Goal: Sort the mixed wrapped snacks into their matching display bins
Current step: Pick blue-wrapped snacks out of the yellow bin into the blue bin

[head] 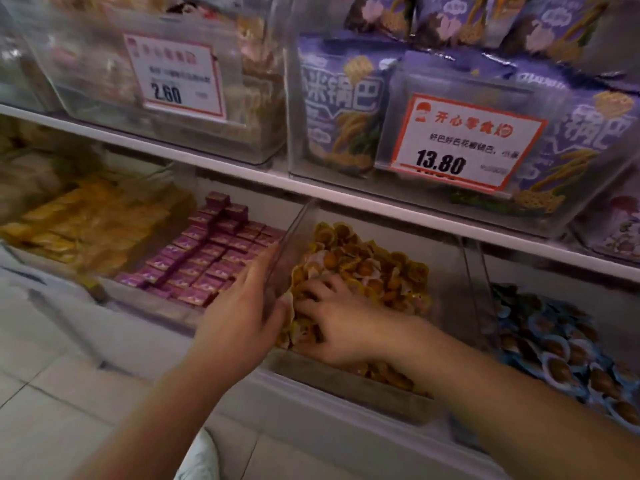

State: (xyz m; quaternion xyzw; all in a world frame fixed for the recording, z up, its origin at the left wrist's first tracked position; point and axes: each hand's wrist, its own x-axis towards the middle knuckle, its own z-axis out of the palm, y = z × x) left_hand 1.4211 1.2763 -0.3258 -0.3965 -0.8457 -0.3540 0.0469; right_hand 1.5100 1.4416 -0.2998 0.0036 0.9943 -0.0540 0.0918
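Both forearms bare, reaching forward, converging. Left hand (239, 313) palm down, fingers straight, held together. Right hand (337, 323) palm down, fingers curled downward, spread.

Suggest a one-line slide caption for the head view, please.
Right hand digs into orange wrapped snacks while left hand rests against the clear bin wall.

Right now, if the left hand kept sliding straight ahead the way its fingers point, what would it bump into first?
Probably the clear divider wall its fingers already lie along; the left hand has purple boxes alongside. Depth is uncertain.
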